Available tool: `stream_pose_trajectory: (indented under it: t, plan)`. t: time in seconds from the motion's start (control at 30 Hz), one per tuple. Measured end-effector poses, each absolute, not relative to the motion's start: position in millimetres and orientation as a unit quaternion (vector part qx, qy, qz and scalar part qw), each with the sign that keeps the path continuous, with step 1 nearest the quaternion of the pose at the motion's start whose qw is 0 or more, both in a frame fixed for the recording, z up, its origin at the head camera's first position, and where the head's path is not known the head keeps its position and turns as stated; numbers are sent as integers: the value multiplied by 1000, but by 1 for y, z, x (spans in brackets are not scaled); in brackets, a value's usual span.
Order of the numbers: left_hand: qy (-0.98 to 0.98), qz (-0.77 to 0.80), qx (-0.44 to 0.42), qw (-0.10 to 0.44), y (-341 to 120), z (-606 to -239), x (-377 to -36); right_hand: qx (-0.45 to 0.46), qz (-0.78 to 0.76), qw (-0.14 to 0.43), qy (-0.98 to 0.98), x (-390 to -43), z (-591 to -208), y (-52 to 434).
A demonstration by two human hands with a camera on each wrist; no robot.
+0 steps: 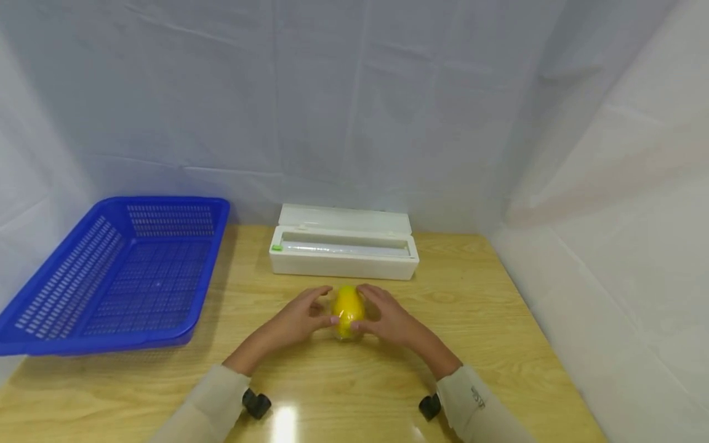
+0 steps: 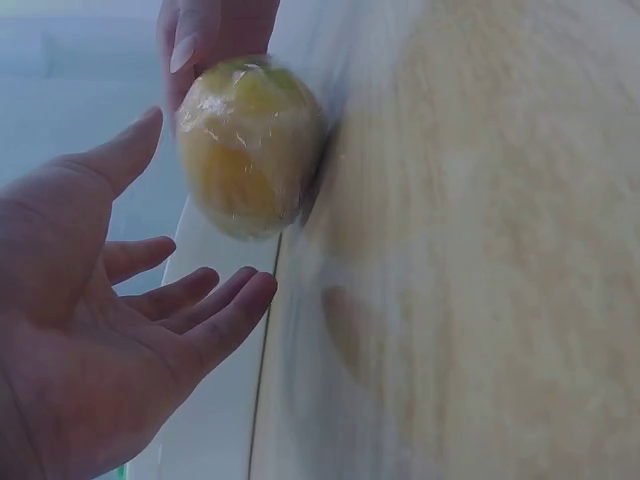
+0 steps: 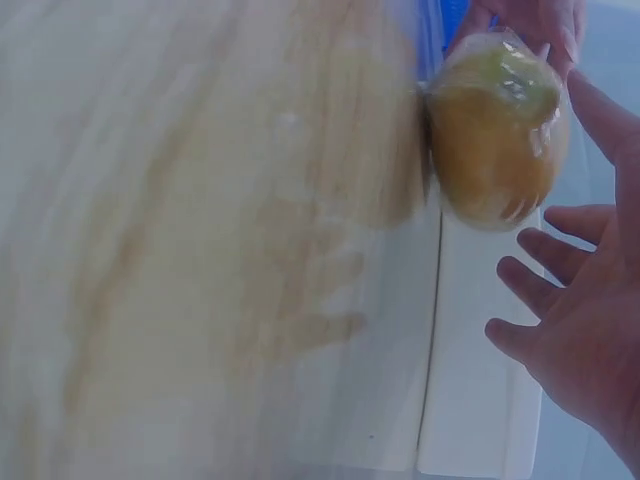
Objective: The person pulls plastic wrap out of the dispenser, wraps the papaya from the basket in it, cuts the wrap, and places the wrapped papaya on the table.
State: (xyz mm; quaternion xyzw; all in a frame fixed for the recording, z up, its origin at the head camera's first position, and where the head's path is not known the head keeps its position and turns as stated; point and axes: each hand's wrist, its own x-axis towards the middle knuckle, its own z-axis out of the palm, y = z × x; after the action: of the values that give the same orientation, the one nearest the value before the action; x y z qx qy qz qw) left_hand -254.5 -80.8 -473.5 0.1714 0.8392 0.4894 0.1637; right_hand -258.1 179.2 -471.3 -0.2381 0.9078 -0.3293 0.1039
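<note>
A yellow oval fruit (image 1: 348,307), wrapped in clear shiny film, sits on the wooden table between both hands. Greenish patches show at one end of the fruit (image 3: 495,140) in the right wrist view. My left hand (image 1: 301,312) is at its left side, fingers spread and gently bent; in the left wrist view a gap separates the left hand (image 2: 110,290) from the wrap. On the other side is my right hand (image 1: 390,317), with its thumb tip right at the fruit's edge. The right hand's fingers (image 3: 530,285) are loosely extended and apart in the right wrist view.
Behind the fruit stands a long white cling film box (image 1: 343,266), its lid raised and a roll (image 1: 343,248) inside. A blue plastic basket (image 1: 202,289) occupies the table's left side. White sheeting (image 1: 343,111) rises behind and along both sides.
</note>
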Motion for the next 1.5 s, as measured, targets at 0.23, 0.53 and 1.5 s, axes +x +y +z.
stream_pose_trajectory:
  t: [0.23, 0.53, 1.5]
  plan:
    - [845, 484, 168, 154, -79, -461, -256, -241, -331, 97, 907, -261, -464, 180]
    - [840, 490, 191, 133, -62, -461, -258, -237, -340, 95, 905, -261, -466, 180]
    - [808, 530, 179, 185, -62, -479, -257, -198, -365, 102, 904, -254, -471, 182]
